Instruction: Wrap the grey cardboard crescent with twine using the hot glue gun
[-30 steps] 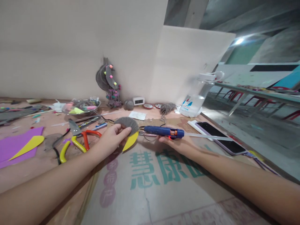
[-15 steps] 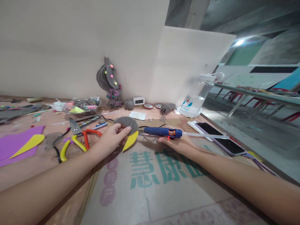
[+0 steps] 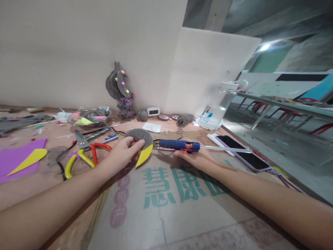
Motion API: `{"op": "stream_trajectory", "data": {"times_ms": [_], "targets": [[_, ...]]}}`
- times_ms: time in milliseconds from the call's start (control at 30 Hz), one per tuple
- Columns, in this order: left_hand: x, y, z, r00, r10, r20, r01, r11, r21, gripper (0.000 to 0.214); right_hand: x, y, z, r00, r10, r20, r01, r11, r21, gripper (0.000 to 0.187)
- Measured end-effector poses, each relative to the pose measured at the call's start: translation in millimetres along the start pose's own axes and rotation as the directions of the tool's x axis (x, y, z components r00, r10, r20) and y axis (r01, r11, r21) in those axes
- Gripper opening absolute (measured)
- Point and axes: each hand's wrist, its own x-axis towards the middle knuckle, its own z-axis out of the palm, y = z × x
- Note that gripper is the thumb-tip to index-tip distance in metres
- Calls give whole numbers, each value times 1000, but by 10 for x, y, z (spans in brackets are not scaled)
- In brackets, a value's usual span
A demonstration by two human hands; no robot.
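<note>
Pinched between the thumb and fingers of my left hand (image 3: pixel 128 151) is a grey yarn-wrapped crescent (image 3: pixel 143 135). Its lower end shows a bare yellow point (image 3: pixel 145 155). My right hand (image 3: pixel 191 158) grips a blue hot glue gun (image 3: pixel 171 144) from behind and below, most of the fingers hidden. A clear glue stick (image 3: pixel 226 149) juts from the gun's rear, and a red light glows on its underside. The nozzle faces the crescent's right edge; I cannot tell whether they touch. Under both hands lies a printed cardboard sheet (image 3: pixel 140 225).
Left of my forearm lie pliers (image 3: pixel 90 156), purple foam sheets (image 3: pixel 33 163) and a yellow teardrop piece (image 3: pixel 30 161). Behind stand a bowl of craft bits (image 3: pixel 90 119), a yarn-wrapped ornament (image 3: pixel 114 85), a small clock (image 3: pixel 153 111) and a water bottle (image 3: pixel 214 109). A phone (image 3: pixel 243 152) rests at right.
The whole view has shifted very slightly. The glue gun sits a touch further left, and both hands keep their holds on the crescent and the gun.
</note>
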Motion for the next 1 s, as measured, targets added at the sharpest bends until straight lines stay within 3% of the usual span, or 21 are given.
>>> {"op": "stream_trajectory", "data": {"times_ms": [167,300,400,500,600,833,1000], "targets": [[-10,38,5,999,31,8,-30,999,-16,31,17,14,-1,999,-44,33,43,999,33,20],[-1,28,8,999,38,-8,-38,999,-18,32,68,41,-90,996,-41,-74,38,998,-43,25],[4,22,8,999,49,3,-48,998,-37,31,129,-7,-216,988,-105,-113,97,993,-74,33],[7,27,5,998,59,14,-59,998,-7,31,244,-87,-330,986,-159,-58,156,986,-62,36],[13,26,4,998,63,20,-64,997,37,32,475,-130,-366,991,-129,-21,126,987,-100,35],[30,-9,15,999,36,31,-35,999,-41,32,1260,112,-112,994,-58,-89,25,944,-329,38],[24,-2,17,999,34,37,-33,999,-35,32,1483,314,42,998,-27,-56,5,932,-363,36]]}}
